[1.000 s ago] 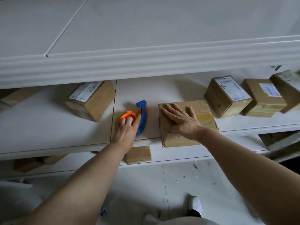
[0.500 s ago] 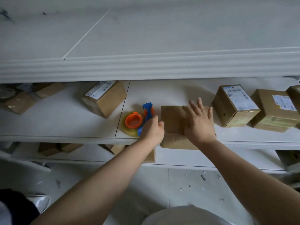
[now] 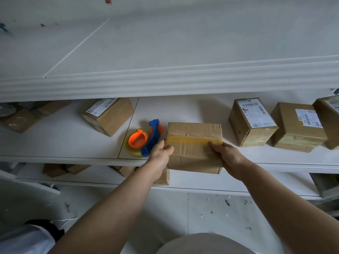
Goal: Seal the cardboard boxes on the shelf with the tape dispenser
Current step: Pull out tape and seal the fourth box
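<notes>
Soft even daylight, faint diffuse shadows, no glare, slight overall softness, wide-angle bowing at edges

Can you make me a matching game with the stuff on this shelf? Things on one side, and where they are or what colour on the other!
Things:
1. tape dispenser
2. taped box
3. labelled box
4. left hand

Clues:
A. grips the taped box's left edge
B. stands on the shelf, right of the taped box
C. blue and orange
D. has a yellow strip across its top

Pairs: 1-C, 2-D, 3-B, 4-A
</notes>
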Motion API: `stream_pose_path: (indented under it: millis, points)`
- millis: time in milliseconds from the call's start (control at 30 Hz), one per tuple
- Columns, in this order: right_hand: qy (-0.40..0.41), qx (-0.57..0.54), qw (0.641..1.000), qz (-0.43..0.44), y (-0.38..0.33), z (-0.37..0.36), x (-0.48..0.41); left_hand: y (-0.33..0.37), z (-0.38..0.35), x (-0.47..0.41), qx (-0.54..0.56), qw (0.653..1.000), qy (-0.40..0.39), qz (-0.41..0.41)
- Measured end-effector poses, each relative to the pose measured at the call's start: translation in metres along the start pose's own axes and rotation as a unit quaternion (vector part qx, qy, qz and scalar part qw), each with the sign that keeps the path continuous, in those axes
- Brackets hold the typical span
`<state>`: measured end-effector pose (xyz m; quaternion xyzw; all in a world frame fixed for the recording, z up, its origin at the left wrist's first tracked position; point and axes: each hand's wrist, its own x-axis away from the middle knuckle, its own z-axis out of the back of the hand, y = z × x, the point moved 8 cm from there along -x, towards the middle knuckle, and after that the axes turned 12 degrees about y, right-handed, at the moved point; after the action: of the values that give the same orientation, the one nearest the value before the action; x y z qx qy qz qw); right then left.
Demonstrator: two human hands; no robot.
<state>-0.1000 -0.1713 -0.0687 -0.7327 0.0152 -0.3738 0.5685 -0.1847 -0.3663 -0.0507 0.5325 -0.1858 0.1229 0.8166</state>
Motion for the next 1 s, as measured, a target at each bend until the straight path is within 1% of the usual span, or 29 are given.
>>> stream_pose_path:
  millis: [67, 200, 267, 333, 400, 467, 533, 567, 633, 700, 767, 833, 867, 900, 933, 967, 1000]
  points:
    - [-0.007, -0.002, 1.000, -0.004, -0.001, 0.000, -0.001, 0.004, 0.001, 0.001, 0.028, 1.000, 0.006, 0.004]
    - [0.018, -0.030, 0.999, 0.019, -0.012, 0.015, -0.006, 0.004, 0.007, 0.002, 0.058, 0.998, 0.023, 0.008]
    - [0.016, -0.073, 0.997, 0.029, -0.016, 0.021, -0.009, 0.007, 0.011, 0.003, 0.074, 0.997, 0.038, -0.002]
    - [0.021, -0.146, 0.989, 0.028, -0.020, 0.024, -0.011, 0.011, 0.015, 0.006, 0.086, 0.993, 0.073, -0.018]
    - [0.018, -0.178, 0.983, 0.035, -0.023, 0.023, -0.012, 0.015, 0.016, 0.007, 0.071, 0.992, 0.099, -0.024]
    - [0.020, -0.152, 0.987, 0.038, -0.020, 0.023, -0.014, 0.017, 0.014, 0.009, 0.000, 0.995, 0.102, -0.022]
    - [0.018, -0.109, 0.993, 0.033, -0.013, 0.024, -0.017, 0.012, 0.008, 0.015, -0.054, 0.995, 0.088, 0.002]
    - [0.016, -0.090, 0.995, 0.028, -0.011, 0.025, -0.016, 0.008, 0.006, 0.017, -0.049, 0.995, 0.082, 0.020]
    - [0.016, -0.058, 0.998, 0.022, -0.011, 0.028, -0.015, 0.003, -0.002, 0.022, 0.013, 0.997, 0.054, 0.062]
    - [0.002, -0.046, 0.999, 0.006, -0.015, 0.030, -0.014, 0.000, -0.006, 0.022, 0.069, 0.993, 0.049, 0.080]
    - [-0.044, -0.032, 0.999, -0.002, -0.020, 0.025, -0.015, -0.002, -0.004, 0.017, 0.060, 0.994, 0.067, 0.061]
    - [-0.070, -0.004, 0.997, 0.011, -0.021, 0.017, -0.016, -0.001, -0.002, 0.013, 0.014, 0.994, 0.105, 0.026]
    - [-0.055, 0.012, 0.998, 0.026, -0.020, 0.015, -0.018, 0.000, -0.003, 0.015, -0.013, 0.992, 0.122, 0.006]
    - [-0.015, 0.032, 0.998, 0.046, -0.020, 0.015, -0.020, 0.002, -0.004, 0.019, -0.048, 0.988, 0.143, -0.020]
    - [0.055, 0.062, 0.994, 0.070, -0.022, 0.019, -0.024, 0.003, -0.007, 0.022, -0.084, 0.983, 0.159, -0.048]
    - [0.134, 0.100, 0.982, 0.086, -0.022, 0.026, -0.026, 0.002, -0.013, 0.025, -0.116, 0.978, 0.158, -0.070]
    - [0.205, 0.130, 0.966, 0.088, -0.022, 0.033, -0.026, 0.000, -0.020, 0.026, -0.141, 0.976, 0.142, -0.083]
